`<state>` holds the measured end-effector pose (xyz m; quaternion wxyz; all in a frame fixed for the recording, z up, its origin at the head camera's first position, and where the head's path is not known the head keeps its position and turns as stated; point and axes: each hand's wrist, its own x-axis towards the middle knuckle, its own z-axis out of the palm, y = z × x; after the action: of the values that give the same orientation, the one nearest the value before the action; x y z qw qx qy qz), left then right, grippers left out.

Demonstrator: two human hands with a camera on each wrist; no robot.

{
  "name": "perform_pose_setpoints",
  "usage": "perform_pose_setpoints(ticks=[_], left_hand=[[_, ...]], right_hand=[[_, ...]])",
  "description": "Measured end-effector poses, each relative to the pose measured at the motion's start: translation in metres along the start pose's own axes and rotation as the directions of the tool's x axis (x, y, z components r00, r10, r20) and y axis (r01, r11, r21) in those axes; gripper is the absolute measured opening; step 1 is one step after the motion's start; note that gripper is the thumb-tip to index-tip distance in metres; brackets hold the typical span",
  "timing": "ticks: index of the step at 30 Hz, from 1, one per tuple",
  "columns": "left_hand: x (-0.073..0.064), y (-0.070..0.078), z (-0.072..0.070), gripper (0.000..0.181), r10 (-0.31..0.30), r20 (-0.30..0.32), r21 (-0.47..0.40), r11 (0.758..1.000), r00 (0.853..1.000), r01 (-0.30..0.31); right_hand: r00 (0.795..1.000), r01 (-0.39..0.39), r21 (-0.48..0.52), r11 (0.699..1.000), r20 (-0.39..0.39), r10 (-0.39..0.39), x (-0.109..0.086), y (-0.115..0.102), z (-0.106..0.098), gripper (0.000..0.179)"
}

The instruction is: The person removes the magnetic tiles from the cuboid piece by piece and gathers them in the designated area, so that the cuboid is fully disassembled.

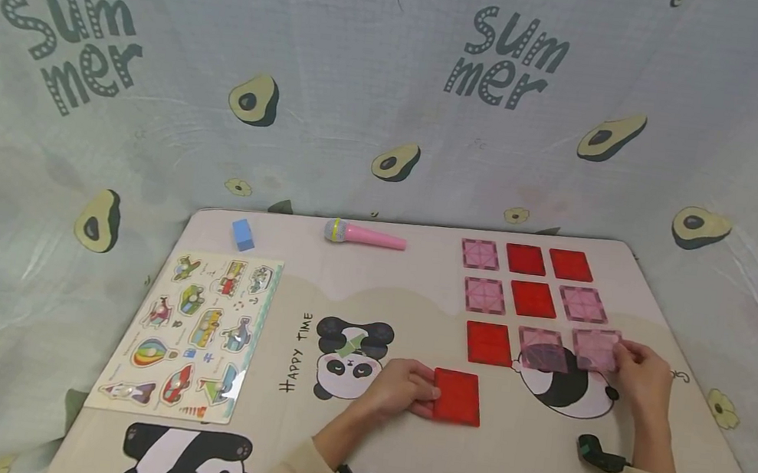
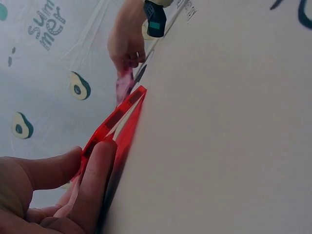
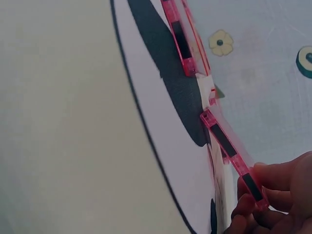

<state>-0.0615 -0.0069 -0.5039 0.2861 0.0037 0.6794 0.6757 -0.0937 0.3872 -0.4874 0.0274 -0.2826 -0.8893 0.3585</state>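
My left hand (image 1: 398, 389) pinches a red square magnetic tile (image 1: 457, 397) by its left edge, at the front middle of the table. In the left wrist view that red tile (image 2: 114, 117) tilts over the tabletop, between thumb and fingers. At the right, my right hand (image 1: 645, 376) holds a pink see-through magnetic tile (image 1: 594, 350) by its right edge. The right wrist view shows this pink tile (image 3: 234, 158) slanted, its far edge down close to the mat. Beside it lies another pink tile (image 1: 543, 350), with a red tile (image 1: 489, 344) farther left.
Behind them, more red tiles (image 1: 533, 299) and pink tiles (image 1: 484, 295) lie in spaced rows. A pink toy microphone (image 1: 372, 236) and a blue block (image 1: 243, 235) are at the back. On the left is a picture puzzle board (image 1: 188, 336). A printed curtain (image 1: 343, 48) hangs behind the table.
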Motion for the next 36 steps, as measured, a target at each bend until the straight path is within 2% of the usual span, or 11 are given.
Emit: perform_pose_setpoints(ticks=[6,13,17,29,36], left_hand=[[0.000,0.001,0.010,0.029,-0.008,0.019,0.028,1.000,1.000,0.007],[0.001,0.001,0.023,0.029,-0.012,0.040,0.027,1.000,0.999,0.011],[0.001,-0.001,0.031,0.027,-0.010,0.020,0.043,0.999,1.000,0.009],[0.005,-0.001,0.050,0.020,0.031,-0.038,0.124,0.992,0.999,-0.026],[0.007,0.006,0.056,0.021,0.006,-0.067,0.152,0.988,0.998,0.005]], right_hand=[[1.000,-0.008,-0.031,0.999,0.008,0.008,0.002,0.002,0.003,0.053],[0.997,0.002,-0.058,0.998,0.074,0.002,0.000,0.000,0.003,0.072],[0.995,0.016,-0.067,0.998,0.096,-0.010,0.000,0.001,0.004,0.076],[0.996,0.038,-0.085,0.996,0.083,-0.031,-0.001,0.001,0.007,0.071],[0.996,0.057,-0.087,0.995,0.074,-0.050,-0.004,0.000,0.007,0.071]])
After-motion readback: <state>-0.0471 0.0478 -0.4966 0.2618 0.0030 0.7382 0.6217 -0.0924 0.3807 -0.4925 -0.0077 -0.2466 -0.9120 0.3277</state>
